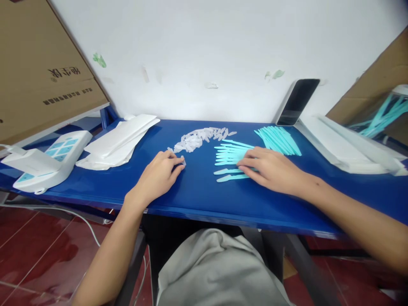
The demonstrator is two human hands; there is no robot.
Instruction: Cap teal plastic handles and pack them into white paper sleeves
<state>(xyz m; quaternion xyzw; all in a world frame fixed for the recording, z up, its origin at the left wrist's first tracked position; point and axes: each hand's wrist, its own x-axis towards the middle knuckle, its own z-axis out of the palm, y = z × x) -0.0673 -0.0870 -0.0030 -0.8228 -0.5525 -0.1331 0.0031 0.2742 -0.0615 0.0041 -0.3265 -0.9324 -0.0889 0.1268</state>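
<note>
My left hand (161,176) is closed in a pinch on a small translucent plastic cap (182,160), low over the blue table. Just beyond it lies a curved pile of similar caps (194,139). My right hand (270,169) rests over a spread row of turquoise eyebrow razors (230,154), their blade ends pointing left. Its thumb and fingers are closed at the handle of one razor (225,171) near the front of the row; the palm hides the handle ends. A second bunch of turquoise razors (280,139) lies behind the right hand.
A phone (298,102) leans against the white wall at the back right. White paper or bags (121,140) lie left, beside a white power strip (60,157) with a plugged-in charger. More white bags (344,148) lie right, near a clear container of turquoise sticks (387,112). Cardboard (41,63) stands left.
</note>
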